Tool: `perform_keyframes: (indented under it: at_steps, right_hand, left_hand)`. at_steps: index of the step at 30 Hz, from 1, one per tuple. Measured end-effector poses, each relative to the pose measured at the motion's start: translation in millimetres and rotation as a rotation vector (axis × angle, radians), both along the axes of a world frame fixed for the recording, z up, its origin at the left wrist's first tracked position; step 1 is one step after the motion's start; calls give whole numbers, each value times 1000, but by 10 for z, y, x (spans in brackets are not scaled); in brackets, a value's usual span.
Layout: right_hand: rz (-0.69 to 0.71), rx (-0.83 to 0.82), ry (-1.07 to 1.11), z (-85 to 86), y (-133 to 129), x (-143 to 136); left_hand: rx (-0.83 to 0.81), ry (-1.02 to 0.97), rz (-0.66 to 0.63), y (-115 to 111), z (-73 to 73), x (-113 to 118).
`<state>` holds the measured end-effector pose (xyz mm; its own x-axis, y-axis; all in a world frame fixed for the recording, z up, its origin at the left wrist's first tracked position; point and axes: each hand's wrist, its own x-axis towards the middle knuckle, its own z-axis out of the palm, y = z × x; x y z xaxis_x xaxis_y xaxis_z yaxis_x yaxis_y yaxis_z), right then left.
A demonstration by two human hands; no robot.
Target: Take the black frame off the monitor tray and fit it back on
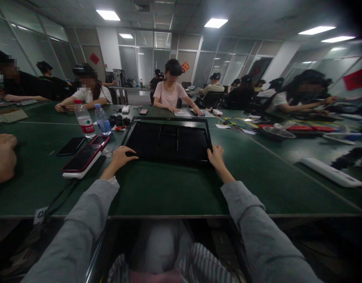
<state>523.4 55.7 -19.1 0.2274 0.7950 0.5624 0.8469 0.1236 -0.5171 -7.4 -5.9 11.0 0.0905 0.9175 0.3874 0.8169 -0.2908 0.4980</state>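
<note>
A wide black rectangular panel with a thin raised frame [169, 137], like a monitor casing, lies in front of me on the green table [169, 188]. Two thin lines cross its dark inner surface. At its near left corner, my left hand [122, 158] is closed on the edge, thumb pointing inward along the near side. My right hand [218, 156] grips the near right corner, its thumb over the frame. The undersides of both corners and some of my fingers are hidden.
Left of the panel are a red-cased phone [83, 157] on a white block, a black phone [71, 146], a red-capped bottle [84, 120] and a blue-capped bottle [102, 120]. A white power strip [331, 172] lies right. Another person's hand [3, 157] rests far left; a person [172, 92] works opposite.
</note>
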Motion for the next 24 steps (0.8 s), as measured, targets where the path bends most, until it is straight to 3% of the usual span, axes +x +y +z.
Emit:
perform_keyframes:
  at_steps: [10, 12, 15, 18, 24]
  right_hand:
    - [-69, -90, -55, -142, -55, 37]
    - [-44, -102, -35, -120, -71, 24]
    - [16, -98, 23, -63, -110, 3]
    - [33, -110, 73, -4, -169, -10]
    - [24, -136, 117, 65, -263, -24]
  left_hand:
    - [73, 3, -131, 108, -141, -45]
    - [125, -23, -93, 148, -183, -54]
    - [181, -151, 78, 231, -243, -78]
    - [88, -321, 207, 320, -278, -114]
    - [-27, -418, 225, 362, -269, -138]
